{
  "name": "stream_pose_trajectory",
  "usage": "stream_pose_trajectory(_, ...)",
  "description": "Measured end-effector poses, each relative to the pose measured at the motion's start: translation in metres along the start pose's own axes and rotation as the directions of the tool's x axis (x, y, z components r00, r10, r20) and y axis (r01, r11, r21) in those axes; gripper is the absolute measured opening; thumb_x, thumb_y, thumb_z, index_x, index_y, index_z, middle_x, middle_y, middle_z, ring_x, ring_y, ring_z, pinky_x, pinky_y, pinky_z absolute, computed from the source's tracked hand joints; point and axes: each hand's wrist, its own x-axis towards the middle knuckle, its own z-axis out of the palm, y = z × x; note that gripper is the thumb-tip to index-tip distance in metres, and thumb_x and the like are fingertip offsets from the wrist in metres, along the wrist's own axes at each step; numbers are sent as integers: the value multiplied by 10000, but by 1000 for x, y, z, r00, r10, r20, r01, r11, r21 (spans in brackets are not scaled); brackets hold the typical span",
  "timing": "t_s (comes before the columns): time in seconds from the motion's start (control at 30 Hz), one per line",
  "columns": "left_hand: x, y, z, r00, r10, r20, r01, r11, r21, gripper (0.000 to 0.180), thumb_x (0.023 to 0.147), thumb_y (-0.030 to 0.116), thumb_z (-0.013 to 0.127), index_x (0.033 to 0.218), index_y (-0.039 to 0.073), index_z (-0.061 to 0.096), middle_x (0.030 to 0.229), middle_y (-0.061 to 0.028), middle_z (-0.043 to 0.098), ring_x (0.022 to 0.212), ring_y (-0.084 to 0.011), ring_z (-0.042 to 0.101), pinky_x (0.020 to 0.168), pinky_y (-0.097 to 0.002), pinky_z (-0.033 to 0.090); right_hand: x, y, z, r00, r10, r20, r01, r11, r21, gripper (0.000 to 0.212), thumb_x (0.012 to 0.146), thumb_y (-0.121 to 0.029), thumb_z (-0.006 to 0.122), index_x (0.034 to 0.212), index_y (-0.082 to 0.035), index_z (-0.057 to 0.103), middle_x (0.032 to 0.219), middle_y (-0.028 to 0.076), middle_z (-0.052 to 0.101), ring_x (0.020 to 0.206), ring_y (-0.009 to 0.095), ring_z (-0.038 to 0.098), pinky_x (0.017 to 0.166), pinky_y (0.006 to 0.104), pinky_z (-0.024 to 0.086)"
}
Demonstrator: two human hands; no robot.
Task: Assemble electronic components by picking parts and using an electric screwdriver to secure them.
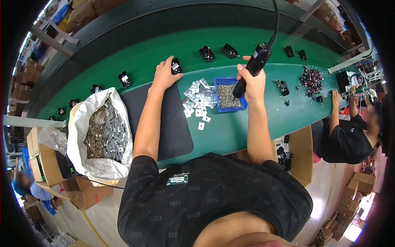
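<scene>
My left hand [164,75] is closed around the edge of a small black plastic housing [176,66] at the near side of the green belt. In my right hand [255,85] is a black electric screwdriver [258,60], its cord running up out of view. The screwdriver's lower end points down into a blue bin [226,110] of small screws [227,94]; its tip is hard to make out among them. Between my hands, left of the bin, lies a loose heap of flat metal plates [197,97] with holes. A dark mat [175,123] lies under my left forearm.
A white sack [78,138] full of metal pieces stands at the left. More black housings [124,79] are spread along the belt [247,39]. Small dark parts [311,80] are heaped at the right, near a co-worker [349,138]. An open cardboard box [301,154] stands below the table's near edge.
</scene>
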Motion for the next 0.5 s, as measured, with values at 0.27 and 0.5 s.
stream_pose_trajectory(0.27,-67,39,-21,974,62,-218,-74,996,-51,521,718,226,713,1182,74,531,1163,-162,532,1081,-349,492,904,-425,410,7,25,-8,998,-48,-28,48,999,-6,363,740,14,672,1073,28,527,697,27,568,591,100,539,579,242,442)
stream_pose_trajectory(0.5,-137,60,4,996,-25,-80,11,984,-178,385,651,225,770,968,60,626,895,-99,595,851,-298,578,766,-391,473,8,-3,1,991,-134,-18,135,977,167,408,729,27,622,1116,55,495,722,87,579,579,159,540,573,309,456)
